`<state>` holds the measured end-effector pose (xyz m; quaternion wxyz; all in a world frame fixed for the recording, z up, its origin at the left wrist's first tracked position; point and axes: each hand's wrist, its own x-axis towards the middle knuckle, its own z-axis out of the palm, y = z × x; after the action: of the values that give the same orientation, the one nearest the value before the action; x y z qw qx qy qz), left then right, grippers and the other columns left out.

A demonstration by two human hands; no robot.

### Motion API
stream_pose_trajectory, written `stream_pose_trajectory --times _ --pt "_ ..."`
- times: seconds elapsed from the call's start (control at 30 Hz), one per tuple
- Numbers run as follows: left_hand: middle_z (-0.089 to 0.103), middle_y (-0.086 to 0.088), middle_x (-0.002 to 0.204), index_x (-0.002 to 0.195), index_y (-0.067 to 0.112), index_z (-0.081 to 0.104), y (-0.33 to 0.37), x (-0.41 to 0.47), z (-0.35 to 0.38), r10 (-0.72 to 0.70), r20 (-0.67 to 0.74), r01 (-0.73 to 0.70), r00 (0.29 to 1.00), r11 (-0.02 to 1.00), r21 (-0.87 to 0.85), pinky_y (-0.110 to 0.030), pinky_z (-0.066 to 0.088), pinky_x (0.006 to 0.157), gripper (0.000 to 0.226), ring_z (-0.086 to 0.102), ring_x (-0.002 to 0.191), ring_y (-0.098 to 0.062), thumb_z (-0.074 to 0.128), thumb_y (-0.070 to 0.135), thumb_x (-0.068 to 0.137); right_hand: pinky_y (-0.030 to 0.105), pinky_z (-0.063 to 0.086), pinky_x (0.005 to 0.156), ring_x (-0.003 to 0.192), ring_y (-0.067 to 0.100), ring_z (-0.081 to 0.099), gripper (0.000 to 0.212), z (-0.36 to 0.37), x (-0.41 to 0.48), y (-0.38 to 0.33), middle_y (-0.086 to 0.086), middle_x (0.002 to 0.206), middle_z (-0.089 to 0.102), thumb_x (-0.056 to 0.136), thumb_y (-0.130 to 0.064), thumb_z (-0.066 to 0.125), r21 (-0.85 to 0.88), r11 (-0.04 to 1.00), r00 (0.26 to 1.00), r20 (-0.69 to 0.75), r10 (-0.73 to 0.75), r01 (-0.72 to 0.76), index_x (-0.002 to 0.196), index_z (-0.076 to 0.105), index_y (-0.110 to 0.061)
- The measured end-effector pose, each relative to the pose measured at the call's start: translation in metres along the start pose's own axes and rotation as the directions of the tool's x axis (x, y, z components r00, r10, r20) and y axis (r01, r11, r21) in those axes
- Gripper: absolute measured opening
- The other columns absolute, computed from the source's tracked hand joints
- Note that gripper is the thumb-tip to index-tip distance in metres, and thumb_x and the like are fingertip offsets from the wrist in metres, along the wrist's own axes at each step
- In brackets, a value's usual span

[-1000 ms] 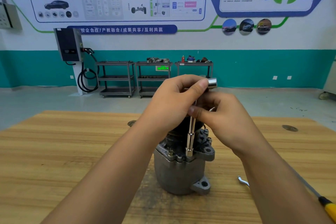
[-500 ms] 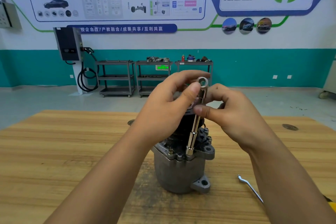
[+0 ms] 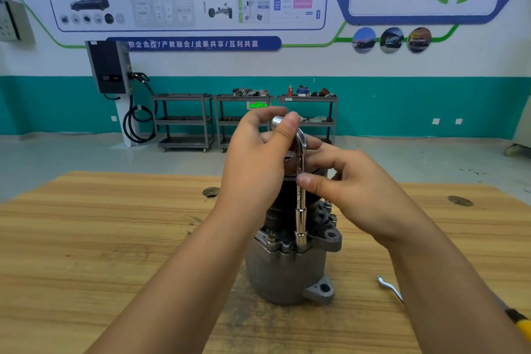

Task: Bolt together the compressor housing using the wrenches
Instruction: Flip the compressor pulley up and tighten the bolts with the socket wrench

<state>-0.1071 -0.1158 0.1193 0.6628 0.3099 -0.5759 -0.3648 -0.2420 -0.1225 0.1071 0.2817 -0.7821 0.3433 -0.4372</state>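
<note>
The left hand (image 3: 258, 158) gripping the bent top had swung the L-shaped socket wrench (image 3: 300, 218) roughly half a turn, right hand (image 3: 359, 190) pinching its shaft, socket on a flange bolt of the compressor housing (image 3: 281, 276) just below both hands, so probably tightening.

The frame's right edge crops the yellow-handled tool (image 3: 524, 327).

Wrench (image 3: 300, 210) upright on housing (image 3: 284, 273)
</note>
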Motion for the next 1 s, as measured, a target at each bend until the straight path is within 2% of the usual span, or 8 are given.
stream_pose_trajectory --times 0.13,0.23,0.37,0.47,0.57,0.8,0.9,1.0 --pt "0.073 -0.003 0.072 0.105 0.018 0.058 0.002 0.003 0.002 -0.08 0.062 0.08 0.995 0.997 -0.004 -0.02 0.055 0.059 0.019 0.071 0.069 -0.015 0.047 0.03 0.096 0.022 0.045 0.089 0.1 -0.002 0.059 0.018 0.002 0.0 0.001 -0.004 0.11 0.067 0.083 -0.008 0.066 -0.01 1.0 0.999 -0.042 0.015 -0.016 0.1 0.071 -0.009" --pt "0.069 0.0 0.064 0.095 0.014 0.065 0.005 0.008 0.002 -0.141 0.111 0.147 0.984 0.988 -0.046 -0.027 0.055 0.061 0.029 0.068 0.066 -0.016 0.042 0.03 0.098 0.022 0.046 0.087 0.095 0.006 0.062 0.028 0.003 0.0 0.0 0.004 0.102 0.069 0.081 -0.011 0.069 -0.02 1.0 0.997 -0.074 0.023 -0.024 0.108 0.067 -0.013" --pt "0.054 0.002 0.048 0.089 0.011 0.064 0.008 0.013 0.006 -0.232 0.163 0.254 0.959 0.958 -0.133 -0.022 0.047 0.048 0.039 0.053 0.047 -0.012 0.033 0.031 0.101 0.031 0.045 0.084 0.088 0.014 0.06 0.021 0.007 0.001 -0.002 0.009 0.091 0.065 0.074 -0.016 0.075 -0.055 0.998 0.993 -0.118 0.009 -0.016 0.092 0.071 -0.006" --pt "0.041 0.003 0.043 0.093 0.007 0.062 0.012 0.019 0.003 -0.31 0.297 0.362 0.903 0.922 -0.139 -0.025 0.042 0.054 0.042 0.042 0.047 -0.012 0.029 0.031 0.102 0.021 0.043 0.073 0.078 0.004 0.058 0.011 0.011 0.001 -0.002 0.0 0.081 0.063 0.067 -0.018 0.08 -0.027 1.0 0.988 -0.153 0.003 -0.007 0.068 0.07 -0.014" --pt "0.035 0.005 0.039 0.096 0.004 0.062 0.015 0.027 -0.006 -0.343 0.398 0.396 0.85 0.917 -0.055 -0.028 0.036 0.061 0.044 0.038 0.046 -0.012 0.027 0.03 0.102 0.011 0.041 0.071 0.078 -0.002 0.058 0.011 0.014 0.001 -0.002 -0.009 0.08 0.063 0.068 -0.02 0.08 -0.015 1.0 0.989 -0.147 -0.022 0.02 0.068 0.072 -0.026" --pt "0.029 0.009 0.033 0.078 0.007 0.072 0.024 0.051 -0.039 -0.453 0.631 0.534 0.63 0.842 0.072 -0.02 0.028 0.045 0.043 0.029 0.033 -0.007 0.039 0.033 0.088 0.039 0.042 0.094 0.102 0.006 0.054 0.019 0.023 -0.004 -0.013 -0.015 0.093 0.06 0.08 -0.037 0.07 -0.202 0.978 0.998 0.036 -0.044 0.051 0.098 0.074 -0.033" --pt "0.028 0.011 0.033 0.078 0.01 0.074 0.026 0.055 -0.05 -0.513 0.588 0.568 0.626 0.816 0.106 -0.021 0.039 0.053 0.042 0.026 0.031 -0.004 0.041 0.035 0.087 0.014 0.045 0.077 0.089 -0.005 0.058 0.01 0.018 -0.005 -0.016 -0.018 0.089 0.065 0.081 -0.031 0.069 -0.112 0.992 0.998 -0.019 -0.055 0.052 0.089 0.074 -0.035" --pt "0.024 0.012 0.033 0.074 0.013 0.075 0.031 0.048 -0.047 -0.481 0.498 0.511 0.721 0.855 0.087 -0.025 0.041 0.059 0.041 0.023 0.031 -0.003 0.044 0.039 0.084 0.007 0.042 0.065 0.082 -0.005 0.058 0.007 0.009 -0.006 -0.014 -0.02 0.083 0.065 0.08 -0.032 0.066 -0.089 0.996 0.993 -0.112 -0.034 0.024 0.081 0.07 -0.038"
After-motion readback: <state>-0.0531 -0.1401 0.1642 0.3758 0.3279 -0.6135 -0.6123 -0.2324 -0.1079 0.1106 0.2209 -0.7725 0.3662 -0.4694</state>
